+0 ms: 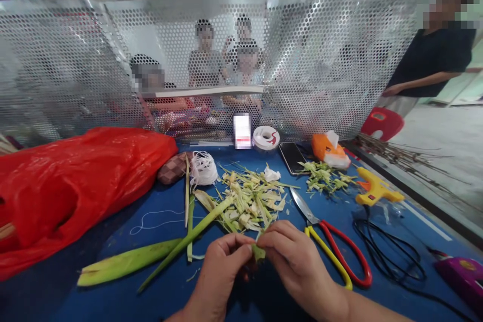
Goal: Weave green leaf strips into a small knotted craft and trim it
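Note:
My left hand [226,266] and my right hand [292,256] meet over the blue table. Both pinch a small pale-green piece of leaf [258,252] between their fingertips. A heap of cut leaf scraps [249,198] lies just beyond my hands. To the left rest a long green stalk [188,238] and a broad leaf piece [124,264]. Scissors [313,219] with one red and one yellow handle lie partly spread beside my right hand. A bundle of white string [204,168] sits behind the stalk, its loose end trailing left.
A red plastic bag [83,176] covers the left side. At right lie a yellow glue gun [377,188] with a black cord, a purple tool [458,276], a phone [292,157] and a tissue pack [330,151]. A perforated metal screen [317,60] stands behind, people beyond it.

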`<control>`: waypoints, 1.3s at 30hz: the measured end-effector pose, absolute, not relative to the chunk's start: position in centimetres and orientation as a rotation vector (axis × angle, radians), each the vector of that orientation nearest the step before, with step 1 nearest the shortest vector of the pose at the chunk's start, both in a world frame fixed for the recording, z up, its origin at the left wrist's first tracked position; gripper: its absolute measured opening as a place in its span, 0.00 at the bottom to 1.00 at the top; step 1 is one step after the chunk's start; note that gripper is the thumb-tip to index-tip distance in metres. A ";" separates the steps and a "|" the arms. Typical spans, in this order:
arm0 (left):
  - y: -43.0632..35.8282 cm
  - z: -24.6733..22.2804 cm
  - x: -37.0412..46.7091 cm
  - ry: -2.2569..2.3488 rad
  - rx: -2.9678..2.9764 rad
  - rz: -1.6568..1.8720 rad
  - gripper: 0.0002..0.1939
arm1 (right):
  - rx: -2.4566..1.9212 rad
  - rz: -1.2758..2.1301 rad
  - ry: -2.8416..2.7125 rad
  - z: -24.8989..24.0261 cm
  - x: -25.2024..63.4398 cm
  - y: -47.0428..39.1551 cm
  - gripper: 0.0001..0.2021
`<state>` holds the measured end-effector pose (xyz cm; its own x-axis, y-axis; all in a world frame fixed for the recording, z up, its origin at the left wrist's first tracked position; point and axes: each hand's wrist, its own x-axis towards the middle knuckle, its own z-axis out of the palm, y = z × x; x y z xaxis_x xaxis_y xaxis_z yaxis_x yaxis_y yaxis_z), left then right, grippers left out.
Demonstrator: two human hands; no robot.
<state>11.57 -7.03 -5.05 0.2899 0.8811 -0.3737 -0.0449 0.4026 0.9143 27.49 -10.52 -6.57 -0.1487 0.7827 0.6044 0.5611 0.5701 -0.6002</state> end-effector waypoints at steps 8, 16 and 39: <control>-7.0 -4.4 11.4 1.097 1.323 0.849 0.08 | -1.251 0.709 -1.609 -5.3 27.8 -10.3 0.07; -7.6 -4.3 11.2 1.109 1.503 0.868 0.05 | -1.312 0.853 -1.536 -5.0 27.9 -10.4 0.10; -7.6 -4.6 11.3 1.078 0.880 0.722 0.10 | -0.947 -0.399 -2.288 -4.8 27.9 -11.3 0.13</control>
<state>11.29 -7.58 -4.63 0.3170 0.8454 -0.4300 -0.0751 0.4743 0.8771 27.91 -11.26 -4.82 -0.5487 0.5280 0.6482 0.7162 0.6968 0.0387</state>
